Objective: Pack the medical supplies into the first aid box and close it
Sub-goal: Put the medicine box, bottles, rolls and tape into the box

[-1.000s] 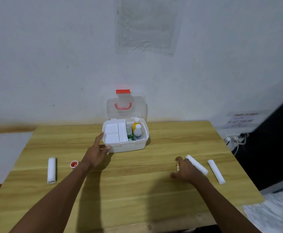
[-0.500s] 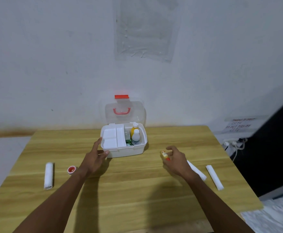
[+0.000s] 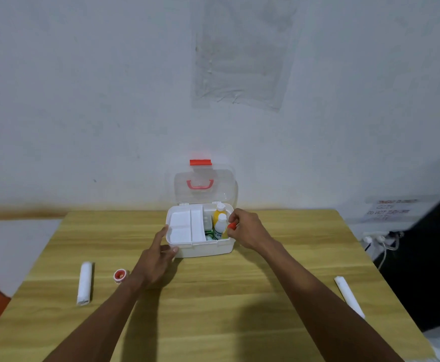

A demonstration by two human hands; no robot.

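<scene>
Right hand [image 3: 250,231] pinching red-capped vial [image 3: 231,226] | white box [image 3: 205,249] open

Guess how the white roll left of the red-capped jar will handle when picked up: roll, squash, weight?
The white roll is a cylinder lying on its side on the bare wooden table, so a nudge across its length would probably send it rolling. It looks like wrapped gauze: likely light and somewhat squashy. Its near end looks loose and may unravel.

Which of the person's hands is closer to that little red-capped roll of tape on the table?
Left. The left hand rests against the first aid box, just right of the tape roll. The right hand is over the box's far right side.
</scene>
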